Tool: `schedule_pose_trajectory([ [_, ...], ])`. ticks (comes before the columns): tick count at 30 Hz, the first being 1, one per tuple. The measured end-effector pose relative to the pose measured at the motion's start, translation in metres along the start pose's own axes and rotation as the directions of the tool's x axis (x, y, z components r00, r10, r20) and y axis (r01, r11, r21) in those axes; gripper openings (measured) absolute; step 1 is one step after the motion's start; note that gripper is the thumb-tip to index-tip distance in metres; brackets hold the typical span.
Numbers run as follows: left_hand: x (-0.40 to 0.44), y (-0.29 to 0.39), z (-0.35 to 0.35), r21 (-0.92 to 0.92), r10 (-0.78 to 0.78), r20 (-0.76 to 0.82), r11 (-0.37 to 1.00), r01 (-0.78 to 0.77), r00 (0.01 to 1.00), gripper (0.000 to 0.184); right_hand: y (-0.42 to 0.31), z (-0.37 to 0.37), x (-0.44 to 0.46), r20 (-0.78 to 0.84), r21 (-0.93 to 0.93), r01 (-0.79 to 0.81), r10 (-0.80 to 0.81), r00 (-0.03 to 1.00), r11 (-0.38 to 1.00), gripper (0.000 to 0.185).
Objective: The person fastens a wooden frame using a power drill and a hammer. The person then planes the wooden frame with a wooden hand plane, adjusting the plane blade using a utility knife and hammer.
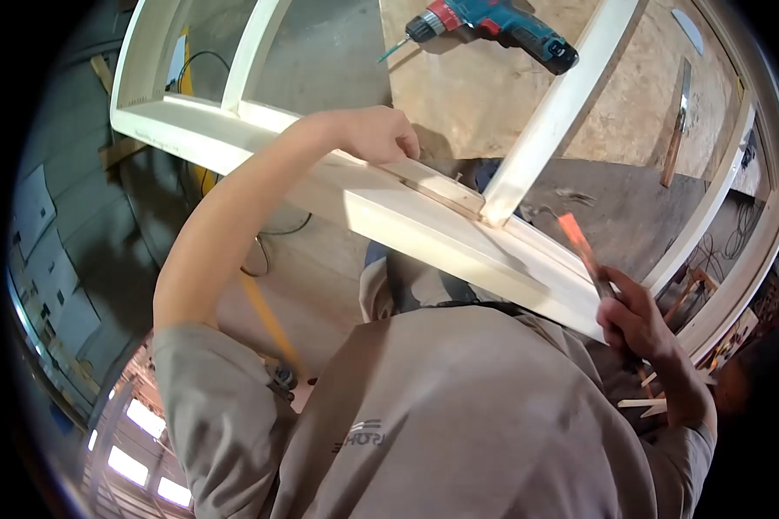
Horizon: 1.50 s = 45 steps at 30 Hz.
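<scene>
My left hand (pixel 379 135) reaches over a pale wooden frame (pixel 424 223), fingers closed at the edge of a thin wooden strip (pixel 448 188). The strip lies along the frame's rail and ends beside a crossbar (pixel 541 130). The fingertips are partly hidden, so any small thing between them does not show. Low on the right, my right hand (pixel 629 316) is wrapped round a narrow tool with an orange end (pixel 577 240). This tool slants up toward the rail; its exact kind is unclear.
A teal and red cordless drill (pixel 493 28) with a bit rests on a plywood board (pixel 459 95) beyond the rail. A wooden-handled tool (pixel 677 130) lies farther right, near a pale blade-shaped piece (pixel 689 31). Cables lie on the floor at right.
</scene>
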<state>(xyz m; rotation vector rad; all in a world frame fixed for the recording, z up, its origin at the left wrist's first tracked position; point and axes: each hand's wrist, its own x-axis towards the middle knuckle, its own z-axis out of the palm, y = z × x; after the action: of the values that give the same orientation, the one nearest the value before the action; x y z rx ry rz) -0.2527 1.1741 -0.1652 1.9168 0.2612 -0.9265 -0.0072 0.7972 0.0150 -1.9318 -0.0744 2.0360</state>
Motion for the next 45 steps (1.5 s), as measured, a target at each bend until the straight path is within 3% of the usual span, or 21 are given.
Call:
schedule_pose_trajectory([
  [2,0.002,-0.007,-0.012,-0.089,0.016,0.046,0.996,-0.012,0.999,0.028,-0.021,0.026,-0.019,-0.023,0.144,-0.063,0.067,0.997,0.988,0.06],
  [4,0.005,0.003,-0.015,0.041,-0.014,0.065,0.999,0.011,0.998,0.029,-0.04,0.052,-0.028,-0.054,0.339,-0.136,0.164,0.985,0.931,0.062],
  [5,0.006,0.013,-0.01,0.102,-0.016,0.084,0.995,0.007,0.996,0.03,-0.046,0.067,-0.026,-0.11,0.347,-0.169,0.219,0.969,0.922,0.062],
  [8,0.005,0.042,0.0,0.388,0.013,0.05,0.921,-0.031,0.999,0.046,-0.041,0.092,-0.015,-0.122,0.561,-0.188,0.305,0.944,0.806,0.059],
  [11,0.007,0.056,0.01,0.504,0.051,0.069,0.86,-0.079,0.996,0.064,-0.043,0.108,-0.018,-0.15,0.665,-0.177,0.362,0.92,0.726,0.06],
  [12,0.009,0.058,0.009,0.519,0.036,0.088,0.851,-0.077,0.995,0.061,-0.046,0.11,-0.019,-0.164,0.696,-0.168,0.382,0.91,0.698,0.06],
  [17,0.008,0.061,0.003,0.536,-0.011,0.163,0.841,-0.079,0.987,0.055,-0.084,0.144,-0.009,-0.21,0.668,-0.18,0.416,0.885,0.722,0.058],
  [20,0.012,0.049,0.01,0.503,0.101,0.15,0.848,-0.164,0.984,0.063,-0.094,0.153,-0.001,-0.183,0.688,-0.191,0.422,0.888,0.701,0.056],
  [23,0.013,0.05,0.007,0.477,0.076,0.167,0.867,-0.148,0.983,0.063,-0.083,0.148,-0.007,-0.241,0.729,-0.148,0.453,0.858,0.669,0.056],
  [27,0.015,0.046,0.008,0.462,0.102,0.185,0.869,-0.178,0.977,0.063,-0.116,0.162,0.001,-0.226,0.615,-0.231,0.449,0.864,0.754,0.057],
  [31,0.014,0.048,0.006,0.446,0.083,0.174,0.882,-0.154,0.981,0.062,-0.113,0.149,-0.002,-0.274,0.668,-0.223,0.513,0.814,0.71,0.054],
  [34,0.014,0.048,0.003,0.449,0.057,0.159,0.885,-0.124,0.986,0.06,-0.112,0.155,0.005,-0.223,0.62,-0.207,0.423,0.878,0.757,0.055],
  [35,0.013,0.051,0.006,0.452,0.053,0.169,0.883,-0.125,0.984,0.06,-0.122,0.158,0.004,-0.238,0.533,-0.275,0.454,0.859,0.8,0.055],
  [38,0.014,0.048,0.008,0.449,0.056,0.182,0.884,-0.133,0.982,0.059,-0.118,0.141,-0.005,-0.164,0.686,-0.267,0.501,0.85,0.677,0.058],
  [41,0.013,0.048,0.008,0.452,0.06,0.164,0.883,-0.13,0.985,0.06,-0.116,0.144,0.002,-0.19,0.598,-0.289,0.483,0.855,0.747,0.06],
  [45,0.011,0.049,0.01,0.464,0.035,0.139,0.88,-0.096,0.99,0.057,-0.105,0.117,-0.003,-0.141,0.457,-0.209,0.302,0.943,0.865,0.061],
])
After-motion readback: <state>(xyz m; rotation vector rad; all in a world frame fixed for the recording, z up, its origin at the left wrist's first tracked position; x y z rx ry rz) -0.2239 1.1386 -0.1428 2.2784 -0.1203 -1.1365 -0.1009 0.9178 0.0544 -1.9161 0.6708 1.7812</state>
